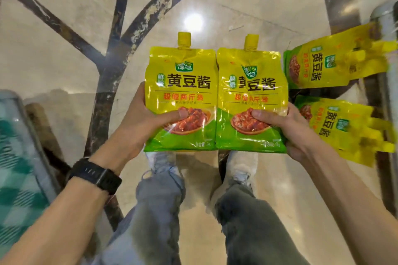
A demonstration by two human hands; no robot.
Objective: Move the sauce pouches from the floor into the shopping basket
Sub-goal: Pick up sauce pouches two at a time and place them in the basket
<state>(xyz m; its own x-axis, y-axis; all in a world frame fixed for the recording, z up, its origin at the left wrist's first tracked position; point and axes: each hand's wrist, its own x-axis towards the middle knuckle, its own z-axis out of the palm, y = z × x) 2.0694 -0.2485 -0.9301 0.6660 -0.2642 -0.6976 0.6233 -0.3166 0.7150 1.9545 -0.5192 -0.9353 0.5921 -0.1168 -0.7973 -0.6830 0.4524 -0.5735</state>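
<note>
Currently we hold one pouch in each grip, above the floor (64, 60) and in front of our feet. The left grip (137, 127) is clamped on the left pouch (181, 84), thumb across the lower front, fingers behind. The right grip (288, 133) is clamped on the right pouch (249, 84) in the same manner. Both pouches stand upright, spouts up, side edges touching.

Step in hand, in our judgement: the carry, with both pouches clear of the floor and not yet deposited. We take the blurred green mesh with a grey rim at our lower left to be the basket (28, 127); its inside cannot be read. The next move calls for swinging both pouches left over that rim and lowering them in before letting go. They look soft and full, so a firm hold is advisable.

Count: four pouches in view. Two are in hand. The upper pouch (318, 66) and lower pouch (340, 127) lie on their sides at our right, blurred, apparently on the floor. One basket.
</note>
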